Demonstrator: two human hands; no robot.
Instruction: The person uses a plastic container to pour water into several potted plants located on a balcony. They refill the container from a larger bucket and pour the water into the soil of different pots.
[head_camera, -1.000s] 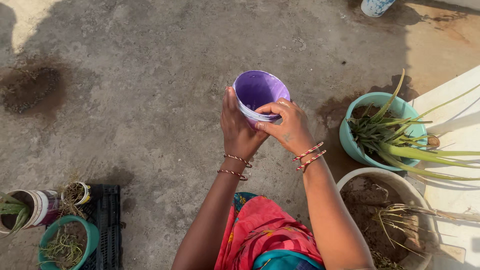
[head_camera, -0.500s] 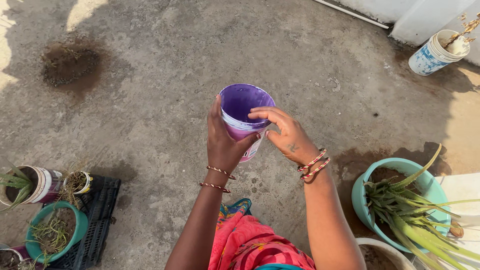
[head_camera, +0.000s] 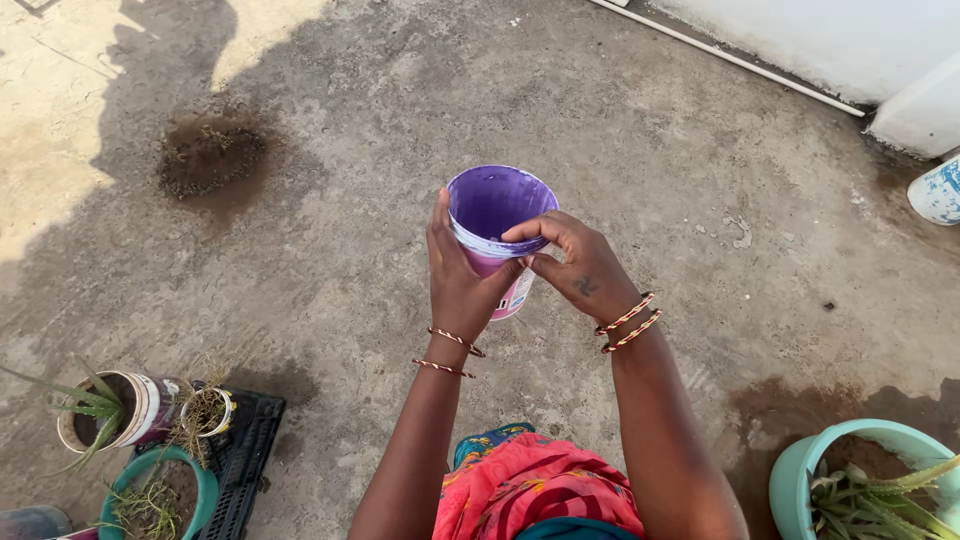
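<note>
1. the purple cup (head_camera: 497, 215) is up in the air in front of the person, held over the concrete floor (head_camera: 330, 250) at the middle of the view, its open mouth tipped slightly away.
2. the left hand (head_camera: 462, 283) wraps the cup's near side, fingers closed around the wall and thumb up along it.
3. the right hand (head_camera: 577, 268) pinches the rim on the right, fingertips curled over the lip; both wrists wear thin striped bangles.
4. the inside of the cup is smeared purple, and i can't tell whether anything lies at the bottom.
5. far to the left on the floor sits a dark patch of soil (head_camera: 208, 155), well apart from the hands.
6. at the lower left, a white pot with a spiky plant (head_camera: 112, 408) stands beside a small pot of dry stems (head_camera: 207, 410), a green pot (head_camera: 158, 495) and a black crate (head_camera: 243, 460).
7. at the lower right corner, a teal pot (head_camera: 868, 480) holds long green leaves, with damp soil staining the floor beside it.
8. a white pipe (head_camera: 730, 58) runs along the wall at the top, and a paint-marked white bucket (head_camera: 938, 190) shows at the right edge.
9. nothing lies between the hands and the cup.
</note>
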